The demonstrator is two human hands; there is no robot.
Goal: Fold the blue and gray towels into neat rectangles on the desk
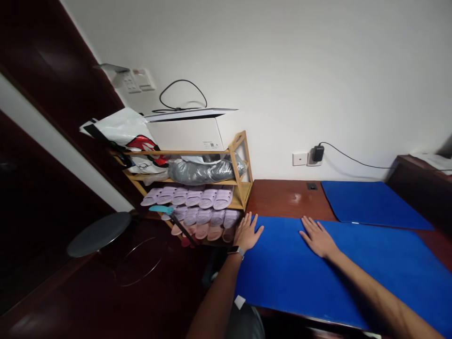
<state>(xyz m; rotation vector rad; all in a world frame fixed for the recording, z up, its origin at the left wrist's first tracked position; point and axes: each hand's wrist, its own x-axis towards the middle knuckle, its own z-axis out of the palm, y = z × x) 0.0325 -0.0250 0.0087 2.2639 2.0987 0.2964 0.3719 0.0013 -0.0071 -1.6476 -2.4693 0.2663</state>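
Observation:
A large blue mat (282, 273) covers the front of a reddish-brown desk (278, 197). My left hand (248, 234), with a watch (236, 252) on its wrist, rests flat at the mat's far left corner, fingers spread. Further right, my right hand (318, 238) lies palm down near the mat's back edge, its fingers stretched out. Neither hand grips anything. Behind the large mat, a second blue mat (374, 202) lies at the right, close to the wall.
Left of the desk stands a wooden rack (236, 160) with lilac slippers (222, 197), a white box (183, 134) and a white plastic bag (123, 127). A round stool (100, 234) is at the far left. A black adapter (318, 153) is plugged into the wall.

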